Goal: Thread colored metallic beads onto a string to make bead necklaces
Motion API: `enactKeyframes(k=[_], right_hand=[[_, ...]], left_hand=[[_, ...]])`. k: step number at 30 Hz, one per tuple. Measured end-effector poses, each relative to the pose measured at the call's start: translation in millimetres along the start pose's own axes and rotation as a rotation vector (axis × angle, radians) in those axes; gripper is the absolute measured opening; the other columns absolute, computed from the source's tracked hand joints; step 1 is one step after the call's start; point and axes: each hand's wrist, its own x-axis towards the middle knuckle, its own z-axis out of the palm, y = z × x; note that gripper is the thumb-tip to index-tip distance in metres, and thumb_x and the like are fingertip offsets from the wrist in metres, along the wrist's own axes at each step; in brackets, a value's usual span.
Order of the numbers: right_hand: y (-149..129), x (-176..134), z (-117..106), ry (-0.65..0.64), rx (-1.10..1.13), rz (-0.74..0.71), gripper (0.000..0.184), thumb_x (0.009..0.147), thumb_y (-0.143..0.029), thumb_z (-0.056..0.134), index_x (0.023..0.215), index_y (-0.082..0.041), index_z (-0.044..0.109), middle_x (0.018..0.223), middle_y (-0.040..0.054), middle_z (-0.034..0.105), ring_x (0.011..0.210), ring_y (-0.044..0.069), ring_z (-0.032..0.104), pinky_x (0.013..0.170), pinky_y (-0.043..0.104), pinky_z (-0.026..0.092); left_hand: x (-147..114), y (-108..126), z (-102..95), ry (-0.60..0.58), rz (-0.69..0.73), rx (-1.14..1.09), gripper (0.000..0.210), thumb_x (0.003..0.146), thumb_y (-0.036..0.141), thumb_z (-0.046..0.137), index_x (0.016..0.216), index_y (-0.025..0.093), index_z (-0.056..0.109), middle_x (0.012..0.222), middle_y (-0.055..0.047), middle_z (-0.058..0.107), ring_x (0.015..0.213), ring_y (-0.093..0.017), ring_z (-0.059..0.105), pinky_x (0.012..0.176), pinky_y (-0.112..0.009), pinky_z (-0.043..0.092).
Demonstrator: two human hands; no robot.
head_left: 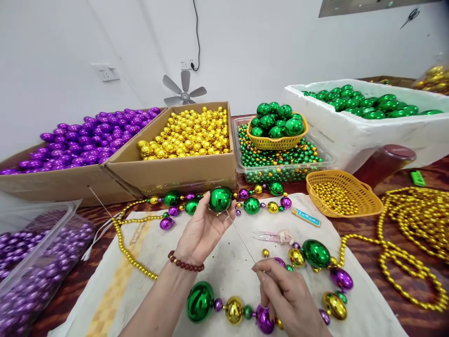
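Observation:
My left hand [205,229] is closed around a large shiny green bead [220,200], holding it up over the cloth. A long thin needle [243,243] slants from under that bead down to my right hand [280,285], whose fingers pinch its lower end. Whether the tip is inside the bead I cannot tell. Below my hands lies a strand of green, gold and purple beads [234,309], curving round to the right past a large green bead [316,253]. Another mixed strand [251,205] lies behind my left hand.
Cardboard boxes hold purple beads [94,140] and gold beads [196,131]. Green beads fill a yellow basket [277,142] and a white foam box [351,135]. Small gold beads lie in an orange basket [372,206]. Tweezers [270,237] rest on the cloth [147,290]; gold bead chains [414,234] lie right.

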Motion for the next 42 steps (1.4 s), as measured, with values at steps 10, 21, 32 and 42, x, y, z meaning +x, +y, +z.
enactKeyframes(k=[10,21,32,42], right_hand=[[-2,1,2,0.018,0.038,0.022,0.026,0.1,-0.039,0.038,0.094,-0.019,0.054,0.053,-0.0031,0.057,0.036,0.009,0.051,0.038,0.018,0.038],[0,14,3,0.05,-0.015,-0.061,0.027,0.103,-0.036,0.031,0.098,-0.019,0.051,0.061,-0.0035,0.056,0.039,0.008,0.051,0.041,0.019,0.037],[-8,18,-9,-0.003,0.129,0.013,0.024,0.1,-0.033,0.037,0.116,-0.021,0.051,0.076,-0.002,0.061,0.048,0.01,0.059,0.054,0.022,0.046],[14,10,-20,0.062,0.347,0.18,0.025,0.095,-0.04,0.052,0.088,-0.017,0.056,0.081,0.0041,0.07,0.052,0.012,0.061,0.056,0.024,0.045]], left_hand=[[-5,-2,2.1,-0.052,0.053,0.107,0.03,0.088,0.034,0.062,0.117,0.023,0.059,0.121,-0.008,0.063,0.105,-0.024,0.064,0.085,-0.036,0.057],[-35,-22,15.1,-0.204,0.179,0.291,0.033,0.093,0.028,0.053,0.126,0.027,0.056,0.121,-0.007,0.061,0.109,-0.027,0.06,0.097,-0.05,0.048],[-40,-51,6.3,-0.204,0.117,0.295,0.035,0.093,0.026,0.053,0.128,0.027,0.055,0.126,-0.009,0.059,0.112,-0.024,0.058,0.105,-0.047,0.039],[-46,-58,-17.8,-0.232,0.079,0.857,0.042,0.089,0.03,0.061,0.131,0.029,0.054,0.127,-0.007,0.06,0.116,-0.022,0.054,0.101,-0.033,0.038]])
